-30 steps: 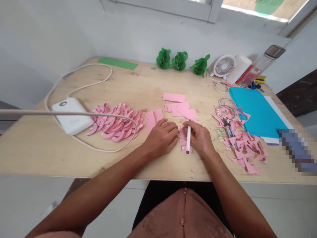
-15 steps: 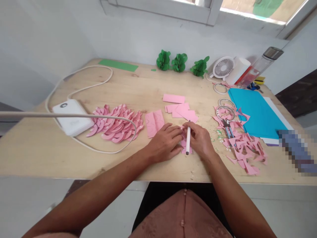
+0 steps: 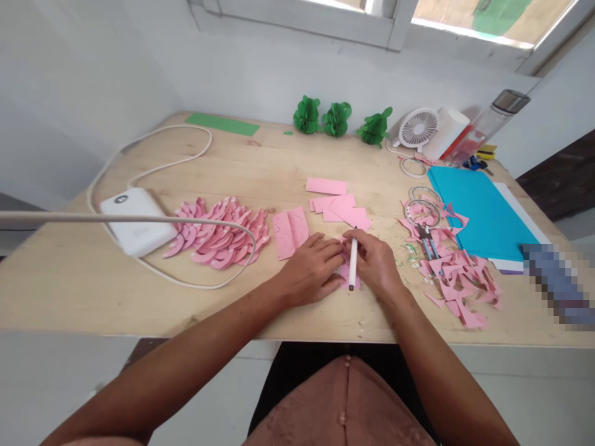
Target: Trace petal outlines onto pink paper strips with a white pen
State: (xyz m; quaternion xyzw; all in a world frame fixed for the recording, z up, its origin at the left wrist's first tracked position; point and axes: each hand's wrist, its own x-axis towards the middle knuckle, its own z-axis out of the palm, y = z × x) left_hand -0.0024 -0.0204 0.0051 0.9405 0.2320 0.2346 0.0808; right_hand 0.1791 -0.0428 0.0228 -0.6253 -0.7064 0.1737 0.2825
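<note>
My right hand [image 3: 375, 260] is closed round a white pen [image 3: 353, 263] with a dark end. Its point lies among my right fingertips and can hardly be seen. Beneath both hands is a pink paper strip [image 3: 344, 277], mostly covered. My left hand [image 3: 312, 267] lies flat with its fingers stretched over the strip's left side, the thumb apart from them. To the left are pink strips with drawn curved lines [image 3: 290, 232]. Just beyond the hands, plain pink paper pieces [image 3: 341, 207] overlap, and a single pink strip [image 3: 326, 186] sits farther back.
Curved pink cutouts [image 3: 227, 232] form a pile at left beside a white power bank [image 3: 137, 222] and its looping cable [image 3: 209, 220]. At right are pink scraps [image 3: 465, 285], scissors [image 3: 427, 241] and a blue folder [image 3: 483, 210]. Green paper shapes [image 3: 335, 119], a fan [image 3: 419, 129] and a bottle [image 3: 488, 127] stand behind.
Both hands and the pen stay almost in place. The left fingers have shifted very slightly on the pink paper.
</note>
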